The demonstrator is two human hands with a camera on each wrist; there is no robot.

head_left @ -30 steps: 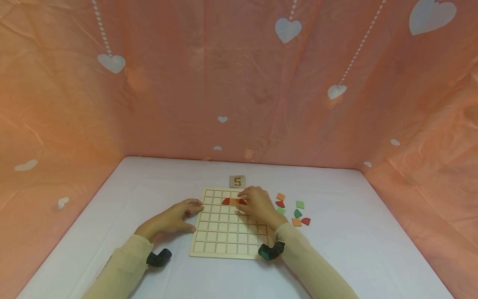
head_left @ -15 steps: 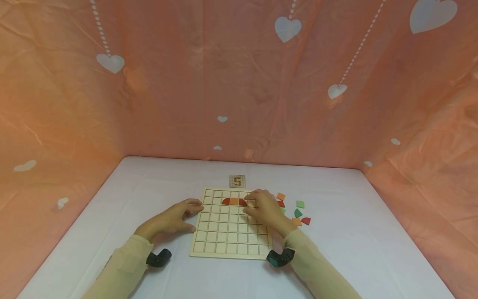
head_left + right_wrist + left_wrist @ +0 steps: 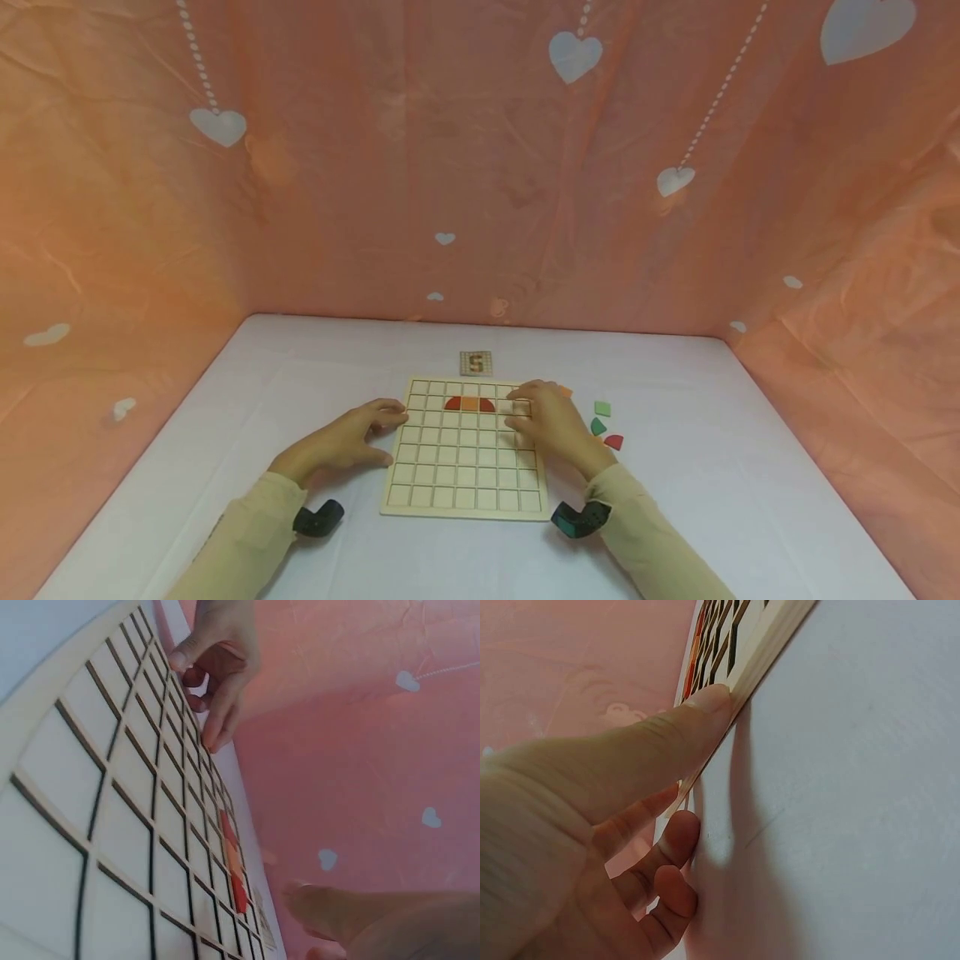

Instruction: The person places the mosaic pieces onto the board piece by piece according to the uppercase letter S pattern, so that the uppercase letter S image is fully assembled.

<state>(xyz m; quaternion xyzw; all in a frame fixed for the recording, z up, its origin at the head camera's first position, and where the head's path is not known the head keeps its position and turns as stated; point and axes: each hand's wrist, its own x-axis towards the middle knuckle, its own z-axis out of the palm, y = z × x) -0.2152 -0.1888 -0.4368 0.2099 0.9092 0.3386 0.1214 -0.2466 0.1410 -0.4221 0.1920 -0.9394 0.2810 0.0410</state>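
A pale wooden grid board (image 3: 468, 477) lies on the white table. In its second row from the back sit a red quarter-circle tile (image 3: 453, 404), an orange square tile (image 3: 470, 404) and a second red quarter-circle tile (image 3: 487, 406), side by side. My left hand (image 3: 341, 437) is at the board's left edge; in the left wrist view its thumb (image 3: 705, 705) touches the rim, its other fingers loosely bent. Over the board's right edge hovers my right hand (image 3: 558, 421), thumb and fingers apart, with nothing visible between them.
Right of the board lie loose tiles: a light green square (image 3: 602, 408), a dark green quarter-circle (image 3: 597, 427), a red quarter-circle (image 3: 614, 442) and an orange square (image 3: 566, 392), partly hidden by the right hand. Behind the board lies a small pattern card (image 3: 476, 363).
My right hand has drawn away to the right from the tile row, uncovering the right red tile and the orange one, and now covers some loose tiles. The left hand has stayed put.
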